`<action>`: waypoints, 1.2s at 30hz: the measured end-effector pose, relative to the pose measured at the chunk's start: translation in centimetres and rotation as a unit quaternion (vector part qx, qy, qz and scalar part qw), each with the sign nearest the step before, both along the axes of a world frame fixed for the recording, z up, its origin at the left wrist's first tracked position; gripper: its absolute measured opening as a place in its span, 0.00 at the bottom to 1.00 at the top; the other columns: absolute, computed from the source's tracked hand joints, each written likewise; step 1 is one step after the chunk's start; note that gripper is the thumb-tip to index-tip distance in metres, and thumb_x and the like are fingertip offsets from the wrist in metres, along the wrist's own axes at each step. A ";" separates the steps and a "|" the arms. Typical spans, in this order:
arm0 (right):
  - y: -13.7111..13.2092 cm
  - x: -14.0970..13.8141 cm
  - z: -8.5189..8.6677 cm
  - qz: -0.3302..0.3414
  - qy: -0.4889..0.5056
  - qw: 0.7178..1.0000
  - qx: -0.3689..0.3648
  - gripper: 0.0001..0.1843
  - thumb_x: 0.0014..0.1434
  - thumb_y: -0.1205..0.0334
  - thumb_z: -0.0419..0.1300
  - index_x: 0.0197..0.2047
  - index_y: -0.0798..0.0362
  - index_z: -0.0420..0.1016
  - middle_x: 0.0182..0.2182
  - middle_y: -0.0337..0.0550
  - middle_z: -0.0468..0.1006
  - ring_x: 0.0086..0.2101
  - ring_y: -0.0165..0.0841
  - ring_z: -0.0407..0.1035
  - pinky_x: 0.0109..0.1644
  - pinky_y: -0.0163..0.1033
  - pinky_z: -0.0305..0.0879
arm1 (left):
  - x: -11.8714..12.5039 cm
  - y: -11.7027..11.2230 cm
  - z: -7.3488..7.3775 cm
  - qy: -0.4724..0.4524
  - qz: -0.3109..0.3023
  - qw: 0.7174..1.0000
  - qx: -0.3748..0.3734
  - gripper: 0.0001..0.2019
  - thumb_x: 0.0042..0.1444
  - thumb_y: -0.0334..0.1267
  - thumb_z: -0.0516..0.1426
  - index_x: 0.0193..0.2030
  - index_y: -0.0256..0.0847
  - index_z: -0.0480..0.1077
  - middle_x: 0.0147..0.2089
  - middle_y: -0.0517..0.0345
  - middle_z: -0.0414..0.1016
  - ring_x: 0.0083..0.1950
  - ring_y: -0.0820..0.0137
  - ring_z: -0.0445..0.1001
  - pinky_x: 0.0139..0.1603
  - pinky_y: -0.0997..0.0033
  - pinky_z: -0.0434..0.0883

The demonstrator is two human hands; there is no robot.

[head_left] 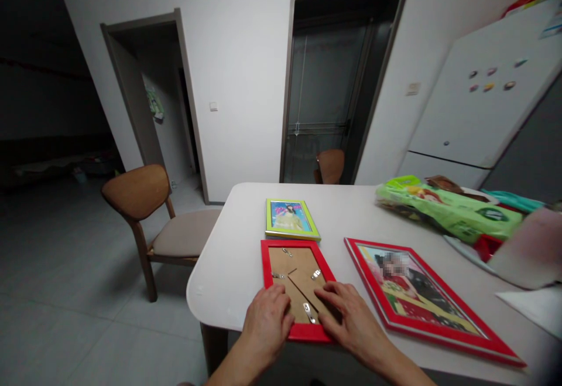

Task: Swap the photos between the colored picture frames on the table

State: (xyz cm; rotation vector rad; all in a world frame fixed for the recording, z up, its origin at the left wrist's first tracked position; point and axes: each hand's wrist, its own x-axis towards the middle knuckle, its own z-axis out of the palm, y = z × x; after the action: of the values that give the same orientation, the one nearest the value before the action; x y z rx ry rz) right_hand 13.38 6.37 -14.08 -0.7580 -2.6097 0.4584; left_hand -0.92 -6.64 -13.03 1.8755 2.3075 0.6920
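A small red picture frame [268,264] lies face down on the white table [228,269], its brown backing board and metal clips showing. My left hand [267,318] rests on the frame's near left part, fingers bent and pressing on the backing. My right hand [346,316] lies on the near right part, fingers stretched flat toward a metal clip [308,312]. Neither hand lifts anything.
A green-framed picture [290,218] lies just behind the red frame. A large red-framed picture [421,298] lies to the right. Green packets [443,207] and other items sit at the back right. A wooden chair [153,222] stands left of the table, a white fridge [483,99] at right.
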 end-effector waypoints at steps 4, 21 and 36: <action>0.5 -0.2 0.6 0.020 -0.001 1.000 -0.008 0.18 0.50 0.56 0.49 0.42 0.54 0.71 0.39 0.48 0.68 0.40 0.37 0.60 0.46 0.42 0.57 | 0.1 -0.3 -0.9 -0.016 -0.008 1.000 0.014 0.27 0.34 0.49 0.62 0.42 0.38 0.64 0.53 0.47 0.62 0.54 0.59 0.59 0.55 0.54 0.54; 2.8 -1.2 0.6 0.000 -0.055 0.995 0.081 0.18 0.54 0.61 0.44 0.40 0.55 0.71 0.41 0.51 0.66 0.43 0.37 0.59 0.46 0.42 0.56 | -0.5 -0.7 -1.1 -0.029 -0.021 0.999 -0.017 0.24 0.37 0.49 0.61 0.41 0.40 0.65 0.55 0.50 0.60 0.56 0.62 0.57 0.56 0.56 0.50; -0.9 -3.4 1.5 0.188 -0.032 0.982 -0.004 0.10 0.49 0.63 0.53 0.30 0.45 0.75 0.32 0.42 0.70 0.36 0.32 0.61 0.40 0.39 0.56 | -1.2 -1.1 -0.8 -0.042 -0.043 0.998 -0.013 0.18 0.39 0.45 0.61 0.36 0.40 0.66 0.54 0.51 0.62 0.55 0.62 0.59 0.56 0.57 0.52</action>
State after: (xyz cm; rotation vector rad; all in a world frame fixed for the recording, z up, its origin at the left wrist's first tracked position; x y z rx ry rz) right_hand 9.97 5.46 -12.53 -0.2811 -2.8185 0.5561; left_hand -2.12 -7.73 -13.82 1.8839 2.1604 0.7139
